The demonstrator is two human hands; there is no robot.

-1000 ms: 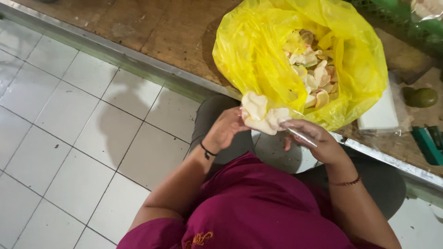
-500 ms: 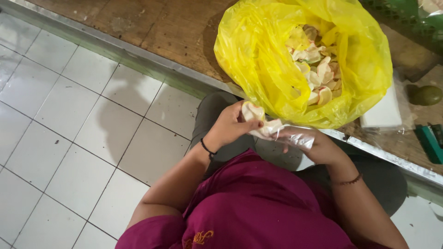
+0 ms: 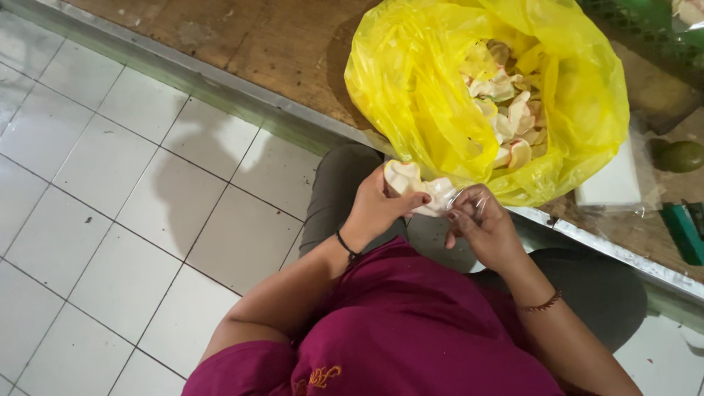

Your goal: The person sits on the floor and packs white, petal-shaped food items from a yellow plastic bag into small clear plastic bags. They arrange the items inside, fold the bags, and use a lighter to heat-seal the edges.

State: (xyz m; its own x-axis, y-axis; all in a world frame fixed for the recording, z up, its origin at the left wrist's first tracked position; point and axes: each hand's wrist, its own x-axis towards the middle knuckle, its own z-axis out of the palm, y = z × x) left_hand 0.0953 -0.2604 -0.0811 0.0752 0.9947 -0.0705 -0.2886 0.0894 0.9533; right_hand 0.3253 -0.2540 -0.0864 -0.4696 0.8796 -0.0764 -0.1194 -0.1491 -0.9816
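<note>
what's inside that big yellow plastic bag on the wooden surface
The yellow bag holds a heap of pale curled crackers with pinkish edges, seen through its open top. How deep the heap goes is hidden by the bag's plastic sides.

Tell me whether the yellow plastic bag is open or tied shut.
Open. The yellow plastic bag has its mouth spread wide, so the pale crackers heaped inside show from above. No knot or tie is visible.

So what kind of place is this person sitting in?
Probably a small home food-packing spot: a white tiled floor, a worn wooden platform holding a big yellow plastic bag of pale crackers, and both hands filling a small clear pouch.
</note>
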